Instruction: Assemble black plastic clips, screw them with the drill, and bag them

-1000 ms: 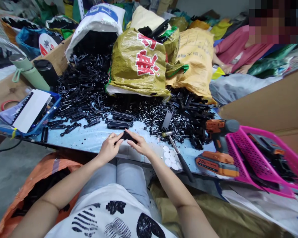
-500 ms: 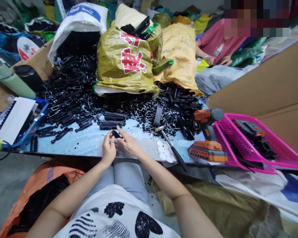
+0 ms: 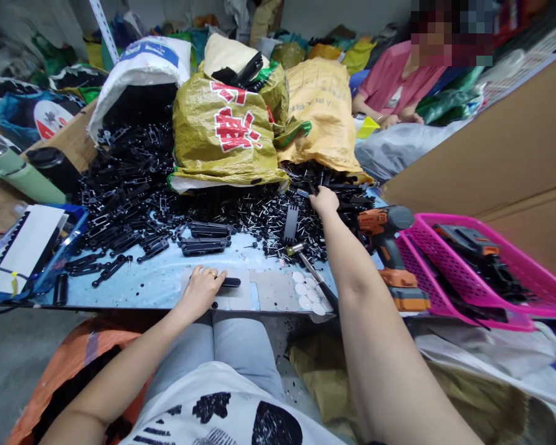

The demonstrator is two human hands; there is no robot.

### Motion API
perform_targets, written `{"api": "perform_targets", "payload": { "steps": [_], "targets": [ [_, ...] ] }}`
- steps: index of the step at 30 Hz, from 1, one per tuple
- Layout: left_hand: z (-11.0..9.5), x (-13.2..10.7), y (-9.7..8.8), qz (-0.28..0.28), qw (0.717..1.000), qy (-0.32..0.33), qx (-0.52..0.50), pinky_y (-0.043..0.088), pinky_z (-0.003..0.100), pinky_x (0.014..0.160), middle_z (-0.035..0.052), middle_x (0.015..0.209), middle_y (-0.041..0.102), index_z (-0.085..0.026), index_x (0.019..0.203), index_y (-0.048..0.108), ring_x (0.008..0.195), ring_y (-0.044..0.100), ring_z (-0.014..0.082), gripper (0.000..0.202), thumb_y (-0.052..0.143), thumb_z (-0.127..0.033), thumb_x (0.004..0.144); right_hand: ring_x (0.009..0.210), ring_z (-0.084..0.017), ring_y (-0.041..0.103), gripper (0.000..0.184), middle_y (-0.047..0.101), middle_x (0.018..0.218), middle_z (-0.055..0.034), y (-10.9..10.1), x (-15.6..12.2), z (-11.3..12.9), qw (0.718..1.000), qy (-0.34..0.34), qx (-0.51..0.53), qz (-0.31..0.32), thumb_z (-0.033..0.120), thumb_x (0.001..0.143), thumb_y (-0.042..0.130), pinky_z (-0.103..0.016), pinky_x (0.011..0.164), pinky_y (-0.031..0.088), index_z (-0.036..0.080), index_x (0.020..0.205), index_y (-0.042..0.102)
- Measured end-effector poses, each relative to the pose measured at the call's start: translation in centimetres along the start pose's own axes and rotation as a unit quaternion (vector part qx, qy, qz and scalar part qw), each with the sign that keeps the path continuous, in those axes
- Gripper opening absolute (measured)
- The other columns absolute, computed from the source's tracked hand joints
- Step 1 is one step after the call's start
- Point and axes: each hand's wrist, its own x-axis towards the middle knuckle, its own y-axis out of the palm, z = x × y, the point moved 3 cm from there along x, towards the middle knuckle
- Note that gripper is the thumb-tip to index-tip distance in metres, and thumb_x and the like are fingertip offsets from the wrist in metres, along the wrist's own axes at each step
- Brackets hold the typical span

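Observation:
My left hand (image 3: 201,287) rests near the front edge of the light blue table (image 3: 167,275), its fingers closed on a small black plastic part (image 3: 230,282) lying flat there. My right hand (image 3: 325,201) is stretched far forward into the heap of black plastic parts (image 3: 333,210) below the yellow sacks. Its fingers curl down into the heap, and what they hold is hidden. A black comb-like piece (image 3: 290,224) lies just left of that hand.
A hammer (image 3: 312,272) and white discs (image 3: 306,290) lie right of centre. An orange cordless drill (image 3: 387,247) stands beside a pink basket (image 3: 491,296). Yellow sacks (image 3: 227,133) and a white sack (image 3: 139,74) stand behind. A blue tray (image 3: 69,238) sits left. Another person in pink (image 3: 389,80) sits at the back.
My right hand has left the black part and reached forward to the right into the heap. My left hand has laid the part flat on the table and keeps hold of it.

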Motion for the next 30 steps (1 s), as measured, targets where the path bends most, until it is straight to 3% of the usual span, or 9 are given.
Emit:
{"api": "perform_targets", "payload": {
  "steps": [4, 7, 12, 14, 16, 19, 21, 25, 30],
  "targets": [
    [0.9, -1.2, -0.2, -0.021, 0.989, -0.049, -0.141, 0.04, 0.045, 0.093, 0.0128, 0.11, 0.059, -0.021, 0.131, 0.047, 0.106, 0.054, 0.0272, 0.048, 0.058, -0.029, 0.085, 0.069, -0.011, 0.055, 0.03, 0.062, 0.092, -0.0126, 0.0, -4.5, -0.5, 0.986, -0.003, 0.132, 0.101, 0.021, 0.09, 0.039, -0.03, 0.067, 0.042, 0.006, 0.112, 0.052],
    [1.5, -0.3, -1.5, -0.122, 0.914, -0.092, -0.377, 0.042, 0.043, 0.095, 0.0139, 0.134, 0.045, -0.027, 0.144, 0.025, 0.118, 0.05, 0.0267, 0.07, 0.057, -0.042, 0.084, 0.061, -0.012, 0.054, 0.034, 0.062, 0.076, -0.0044, 0.8, -12.0, -0.9, 0.946, -0.032, 0.214, 0.243, 0.023, 0.084, 0.043, -0.028, 0.061, 0.044, 0.012, 0.114, 0.054],
    [1.6, 2.3, -3.2, -0.175, 0.706, -0.169, -0.665, 0.053, 0.03, 0.07, 0.0116, 0.107, 0.063, -0.017, 0.131, 0.046, 0.078, 0.066, 0.0172, 0.061, 0.061, -0.045, 0.079, 0.046, -0.008, 0.046, 0.047, 0.055, 0.06, 0.0033, 2.7, -25.2, 1.1, 0.674, -0.043, 0.361, 0.643, 0.04, 0.072, 0.058, -0.022, 0.047, 0.037, 0.011, 0.108, 0.054],
    [1.1, 2.5, -2.9, -0.181, 0.669, -0.239, -0.68, 0.049, 0.023, 0.052, 0.0046, 0.073, 0.064, -0.011, 0.11, 0.059, 0.052, 0.06, 0.0116, 0.048, 0.06, -0.047, 0.079, 0.05, -0.008, 0.047, 0.054, 0.056, 0.063, 0.0037, 2.6, -27.5, 2.2, 0.659, -0.047, 0.332, 0.673, 0.044, 0.074, 0.061, -0.02, 0.05, 0.037, 0.012, 0.115, 0.049],
    [0.4, 2.2, -2.4, -0.213, 0.655, -0.301, -0.66, 0.042, 0.019, 0.044, -0.0008, 0.056, 0.058, -0.01, 0.098, 0.061, 0.043, 0.053, 0.0087, 0.043, 0.058, -0.048, 0.08, 0.056, -0.008, 0.048, 0.063, 0.056, 0.069, 0.0039, 2.2, -28.5, 3.3, 0.702, -0.089, 0.254, 0.66, 0.045, 0.069, 0.07, -0.02, 0.054, 0.037, 0.015, 0.118, 0.045],
    [-0.5, 1.9, -1.5, -0.203, 0.678, -0.326, -0.626, 0.041, 0.019, 0.043, -0.0025, 0.053, 0.055, -0.011, 0.1, 0.06, 0.041, 0.051, 0.009, 0.041, 0.052, -0.048, 0.084, 0.065, -0.011, 0.051, 0.061, 0.058, 0.078, 0.0014, 1.2, -29.5, 4.7, 0.767, -0.212, 0.078, 0.601, 0.047, 0.068, 0.073, -0.023, 0.061, 0.038, 0.019, 0.116, 0.047],
    [-0.3, 1.6, -1.2, -0.2, 0.739, -0.305, -0.567, 0.046, 0.023, 0.049, 0.0006, 0.063, 0.06, -0.013, 0.108, 0.059, 0.048, 0.056, 0.0111, 0.041, 0.043, -0.045, 0.09, 0.073, -0.014, 0.055, 0.042, 0.061, 0.089, -0.0029, 0.7, -30.1, 5.0, 0.785, -0.297, -0.016, 0.544, 0.043, 0.084, 0.059, -0.025, 0.067, 0.039, 0.021, 0.117, 0.047],
    [1.1, 1.1, -1.1, -0.143, 0.923, -0.122, -0.335, 0.047, 0.036, 0.089, 0.0099, 0.109, 0.062, -0.018, 0.115, 0.059, 0.099, 0.059, 0.0205, 0.034, 0.039, -0.035, 0.093, 0.083, -0.018, 0.059, 0.029, 0.062, 0.101, -0.0076, 1.0, -30.4, 3.6, 0.761, -0.408, -0.15, 0.482, 0.039, 0.095, 0.041, -0.027, 0.069, 0.037, 0.019, 0.113, 0.051],
    [0.6, 0.6, 0.2, 0.046, 0.981, 0.013, -0.186, 0.04, 0.04, 0.094, 0.0115, 0.113, 0.058, -0.018, 0.123, 0.052, 0.108, 0.052, 0.0254, 0.045, 0.041, -0.048, 0.091, 0.079, -0.018, 0.061, 0.038, 0.063, 0.091, -0.0059, 3.6, -30.0, 1.2, 0.734, -0.473, -0.263, 0.409, 0.05, 0.095, 0.036, -0.026, 0.062, 0.032, 0.019, 0.102, 0.056]
  ]
}}
